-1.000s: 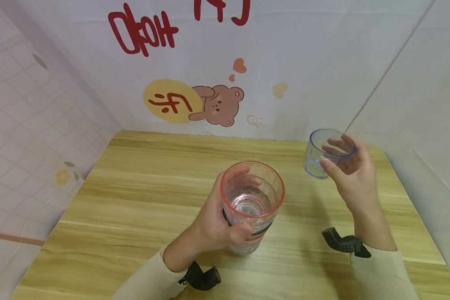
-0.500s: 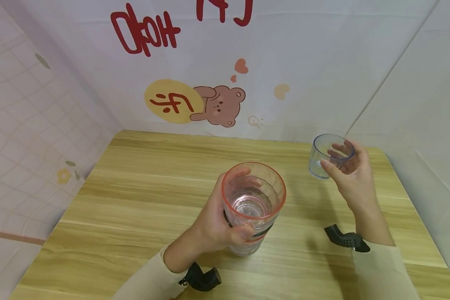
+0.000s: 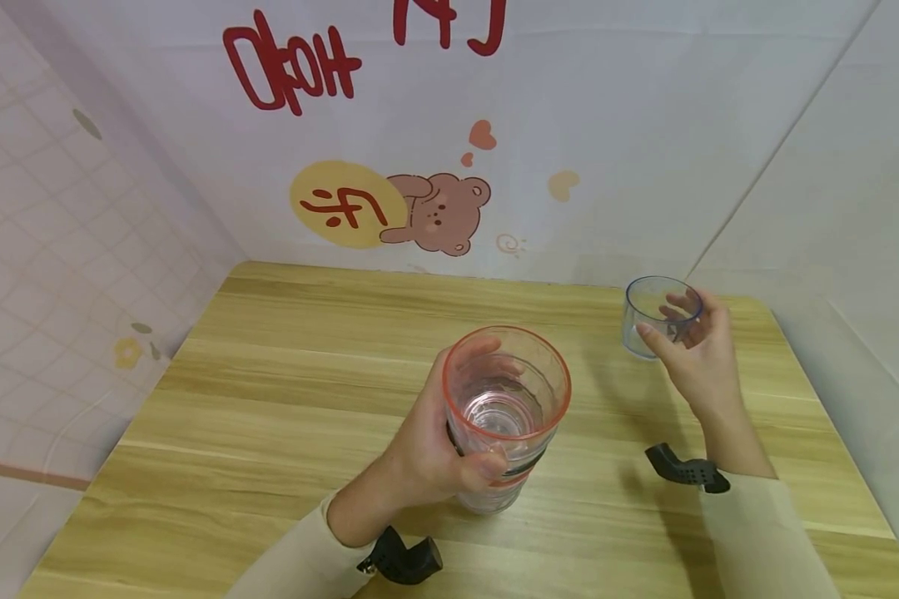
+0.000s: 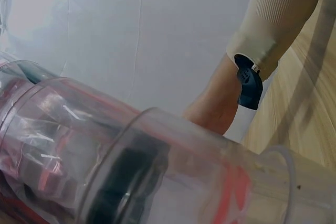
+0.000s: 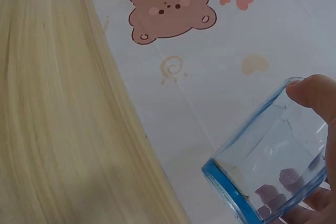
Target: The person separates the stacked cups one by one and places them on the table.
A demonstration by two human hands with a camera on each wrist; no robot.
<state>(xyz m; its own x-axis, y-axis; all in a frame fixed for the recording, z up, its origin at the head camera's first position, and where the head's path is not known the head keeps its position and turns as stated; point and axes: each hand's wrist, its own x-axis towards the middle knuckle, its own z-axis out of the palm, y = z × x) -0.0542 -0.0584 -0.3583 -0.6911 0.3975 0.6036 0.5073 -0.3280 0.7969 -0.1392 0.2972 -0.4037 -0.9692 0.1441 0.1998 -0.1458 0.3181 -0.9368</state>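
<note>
My left hand [image 3: 419,433] grips a stack of clear plastic cups, fingers round the far side and thumb across the near side. The top cup [image 3: 505,383] has an orange-red rim; a dark band and another red band show lower in the stack. In the left wrist view the nested cups [image 4: 199,182] fill the lower part. At the back right of the table, my right hand [image 3: 692,349] holds a clear cup with a blue rim [image 3: 637,320], thumb in front and fingers behind. The right wrist view shows this blue-rimmed cup [image 5: 268,145] from the side.
Both hands are over a wood-grain table [image 3: 307,374]. A white wall cloth [image 3: 629,108] printed with a bear [image 3: 442,212] and red lettering rises along its back edge. More light cloth stands at the left and right sides. Black wrist cameras [image 3: 689,470] sit on the sleeve cuffs.
My right hand has lowered the blue-rimmed cup a little towards the table at the back right. The left hand and its stack have stayed in place.
</note>
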